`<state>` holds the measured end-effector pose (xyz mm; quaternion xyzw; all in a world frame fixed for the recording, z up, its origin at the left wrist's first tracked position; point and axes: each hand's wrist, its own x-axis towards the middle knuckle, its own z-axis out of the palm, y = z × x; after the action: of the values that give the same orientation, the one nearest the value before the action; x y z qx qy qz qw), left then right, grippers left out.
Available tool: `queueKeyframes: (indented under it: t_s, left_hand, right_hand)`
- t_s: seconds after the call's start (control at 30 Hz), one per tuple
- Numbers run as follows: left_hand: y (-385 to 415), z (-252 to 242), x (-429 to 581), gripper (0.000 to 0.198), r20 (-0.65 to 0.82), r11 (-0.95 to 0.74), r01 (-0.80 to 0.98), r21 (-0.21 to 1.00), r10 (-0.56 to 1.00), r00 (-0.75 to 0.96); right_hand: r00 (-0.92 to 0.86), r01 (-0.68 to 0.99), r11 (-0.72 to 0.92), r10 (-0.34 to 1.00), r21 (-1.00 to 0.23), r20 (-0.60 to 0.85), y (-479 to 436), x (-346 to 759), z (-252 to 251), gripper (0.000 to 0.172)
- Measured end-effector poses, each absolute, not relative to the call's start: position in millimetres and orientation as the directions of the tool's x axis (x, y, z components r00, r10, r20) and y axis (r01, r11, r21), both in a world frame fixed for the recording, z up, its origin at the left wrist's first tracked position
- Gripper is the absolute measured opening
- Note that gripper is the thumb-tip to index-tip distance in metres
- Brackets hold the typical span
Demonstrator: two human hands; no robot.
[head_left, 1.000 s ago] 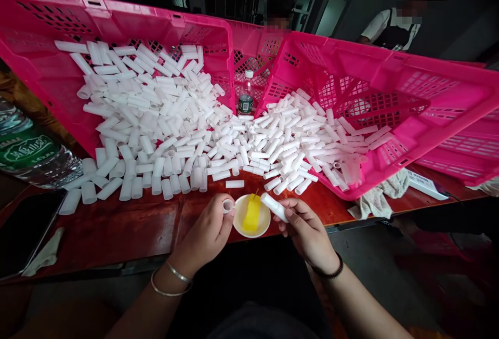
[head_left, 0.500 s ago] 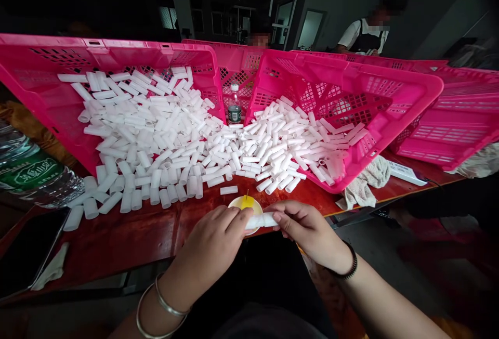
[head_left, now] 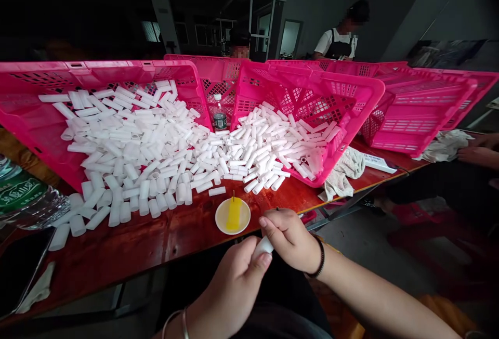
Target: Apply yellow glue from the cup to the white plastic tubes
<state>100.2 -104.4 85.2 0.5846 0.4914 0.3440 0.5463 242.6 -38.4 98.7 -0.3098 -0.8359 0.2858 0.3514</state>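
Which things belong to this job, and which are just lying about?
Likely part of the job:
short white plastic tube in left hand and right hand
heaped white plastic tubes
pink slotted plastic crates
yellow rectangular block in round white dish

Apparently just lying about:
large clear green-labelled plastic bottle
smaller clear plastic bottle
flat black slab
crumpled whitish cloth

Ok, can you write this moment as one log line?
left hand: holding white plastic tube | right hand: closed at its far end | yellow rectangular block: in round pale dish, untouched
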Motion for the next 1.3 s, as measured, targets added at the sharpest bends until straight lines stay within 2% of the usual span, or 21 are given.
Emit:
queueKeyframes:
  t_s: [0.1, 0.17, 0.23, 0.27, 0.33, 0.4, 0.47, 0.53, 0.57, 0.63, 0.7, 0.77, 0.83, 0.93, 1.07, 1.3]
  left_hand:
    - [-109, 82, 96, 0.028, 0.048, -0.223, 0.446, 0.867, 0.928, 0.369]
    - [-105, 76, 79, 0.053, 0.145, -0.362, 0.541, 0.759, 0.904, 0.401]
    - [-94, 65, 53, 0.083, 0.256, -0.401, 0.664, 0.631, 0.916, 0.31]
    - [-87, 58, 40, 0.091, 0.277, -0.361, 0.723, 0.588, 0.931, 0.239]
    - [-69, 43, 17, 0.102, 0.215, -0.249, 0.786, 0.565, 0.965, 0.151]
    - [-52, 30, 4, 0.11, 0.113, -0.196, 0.784, 0.589, 0.981, 0.161]
    - [-38, 21, 1, 0.113, 0.061, -0.201, 0.748, 0.633, 0.976, 0.211]
    - [-31, 15, 4, 0.114, 0.053, -0.212, 0.705, 0.677, 0.969, 0.24]
    - [-29, 13, 6, 0.115, 0.06, -0.214, 0.689, 0.693, 0.969, 0.241]
    - [-29, 10, 10, 0.115, 0.097, -0.221, 0.675, 0.704, 0.971, 0.217]
    - [-31, 7, 13, 0.116, 0.145, -0.233, 0.682, 0.693, 0.972, 0.185]
    - [-33, 5, 14, 0.118, 0.18, -0.247, 0.694, 0.676, 0.969, 0.168]
    - [-34, 3, 15, 0.119, 0.199, -0.254, 0.694, 0.673, 0.967, 0.161]
    - [-33, 1, 15, 0.111, 0.223, -0.257, 0.676, 0.691, 0.965, 0.139]
    - [-33, 0, 15, 0.106, 0.232, -0.245, 0.676, 0.695, 0.966, 0.111]
    - [-33, 4, 15, 0.118, 0.166, -0.2, 0.682, 0.703, 0.979, 0.116]
  right_hand:
    - [-0.483, 0.439, 0.54, 0.816, -0.718, 0.318, -55, 269, 94, 0.038]
    - [-0.374, 0.555, 0.483, 0.872, -0.677, 0.316, -60, 305, 79, 0.038]
    - [-0.203, 0.699, 0.326, 0.944, -0.637, 0.261, -60, 349, 51, 0.041]
    - [-0.168, 0.767, 0.217, 0.976, -0.604, 0.138, -58, 370, 33, 0.041]
    - [-0.088, 0.892, 0.0, 0.981, -0.452, -0.174, -52, 399, -2, 0.035]
    - [-0.033, 0.948, -0.097, 0.917, -0.303, -0.398, -45, 404, -23, 0.019]
    - [-0.118, 0.948, -0.023, 0.901, -0.319, -0.417, -35, 384, -19, 0.018]
    - [-0.301, 0.881, 0.173, 0.923, -0.441, -0.239, -22, 346, 8, 0.027]
    - [-0.35, 0.851, 0.251, 0.926, -0.462, -0.141, -14, 323, 26, 0.032]
    - [-0.45, 0.797, 0.427, 0.892, -0.426, 0.052, 4, 277, 61, 0.032]
    - [-0.581, 0.742, 0.603, 0.797, -0.292, 0.168, 22, 236, 87, 0.035]
    - [-0.705, 0.691, 0.715, 0.699, -0.103, 0.118, 35, 203, 102, 0.037]
    - [-0.773, 0.633, 0.772, 0.634, 0.052, -0.013, 43, 178, 109, 0.027]
    - [-0.812, 0.551, 0.82, 0.569, 0.153, -0.131, 40, 153, 113, 0.025]
    - [-0.819, 0.525, 0.841, 0.541, 0.134, -0.189, 27, 137, 112, 0.021]
    - [-0.827, 0.551, 0.834, 0.542, -0.029, -0.151, 54, 164, 97, 0.02]
